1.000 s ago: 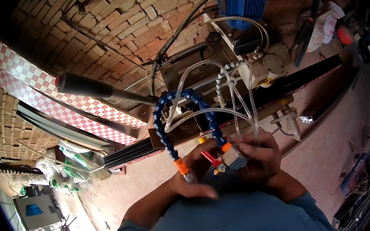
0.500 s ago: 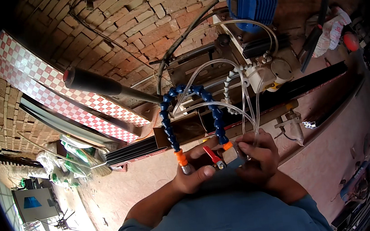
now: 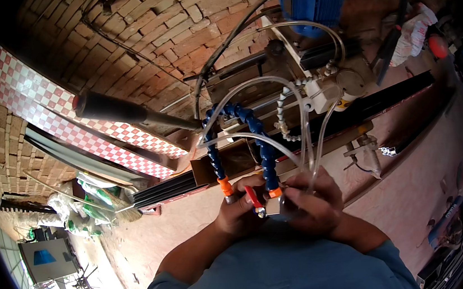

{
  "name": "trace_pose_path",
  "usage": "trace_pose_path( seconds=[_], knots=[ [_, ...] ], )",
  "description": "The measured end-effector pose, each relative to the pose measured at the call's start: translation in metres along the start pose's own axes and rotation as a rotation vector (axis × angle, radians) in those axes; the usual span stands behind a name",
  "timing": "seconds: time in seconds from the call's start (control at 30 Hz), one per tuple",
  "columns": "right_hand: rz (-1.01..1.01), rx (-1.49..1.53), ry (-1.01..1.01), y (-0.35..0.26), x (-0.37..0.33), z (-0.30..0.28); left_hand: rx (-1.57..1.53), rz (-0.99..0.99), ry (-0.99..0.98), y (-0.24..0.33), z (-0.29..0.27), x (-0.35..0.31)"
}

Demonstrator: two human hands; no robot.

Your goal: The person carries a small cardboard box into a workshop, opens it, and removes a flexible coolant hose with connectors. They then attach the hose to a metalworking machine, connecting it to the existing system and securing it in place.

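Note:
Low in front of my chest, my left hand (image 3: 235, 214) is closed around the metal fitting under one orange-ended leg of a blue segmented coolant hose (image 3: 267, 160). A red valve lever (image 3: 254, 196) stands up beside its thumb. My right hand (image 3: 319, 200) grips a metal block (image 3: 274, 205) below the hose's other orange end (image 3: 275, 192), with its fingertips pressed together. Clear plastic tubing (image 3: 301, 131) loops up from my right hand and across the blue hose. Exactly where the tubing meets the block is hidden by my fingers.
Ahead stands a machine with a blue motor (image 3: 313, 0) and a white segmented hose (image 3: 282, 119). A black-gripped lever (image 3: 109, 107) reaches in from the left. Long black profiles (image 3: 390, 98) lie across beyond my hands. Checkered panels (image 3: 68, 96) lean by the brick wall (image 3: 174, 32).
My hands have come closer together, the right one moving left. The hose loop is narrower, and the red lever and metal block have shifted left and turned.

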State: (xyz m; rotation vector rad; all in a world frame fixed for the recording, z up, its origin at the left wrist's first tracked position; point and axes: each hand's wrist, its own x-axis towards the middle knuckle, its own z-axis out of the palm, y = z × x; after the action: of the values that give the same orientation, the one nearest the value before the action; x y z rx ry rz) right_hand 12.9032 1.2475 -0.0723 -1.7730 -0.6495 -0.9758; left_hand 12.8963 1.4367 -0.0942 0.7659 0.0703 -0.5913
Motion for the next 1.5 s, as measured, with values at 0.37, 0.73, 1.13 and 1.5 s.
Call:
trace_pose_path(
  seconds=[0.37,0.73,1.13,1.5],
  knots=[
    [0.255,-0.095,-0.022,0.017,-0.009,-0.003,0.196,0.177,-0.054,0.005,0.034,0.011],
    [0.663,0.045,0.094,0.058,-0.053,-0.069,0.499,0.255,0.125,-0.039,0.043,0.096],
    [0.721,-0.004,0.160,0.083,-0.056,-0.117,0.578,0.448,0.286,-0.106,0.036,0.199],
    [0.666,-0.072,0.123,0.091,-0.063,-0.149,0.466,0.535,0.401,-0.120,0.045,0.215]
  ],
)
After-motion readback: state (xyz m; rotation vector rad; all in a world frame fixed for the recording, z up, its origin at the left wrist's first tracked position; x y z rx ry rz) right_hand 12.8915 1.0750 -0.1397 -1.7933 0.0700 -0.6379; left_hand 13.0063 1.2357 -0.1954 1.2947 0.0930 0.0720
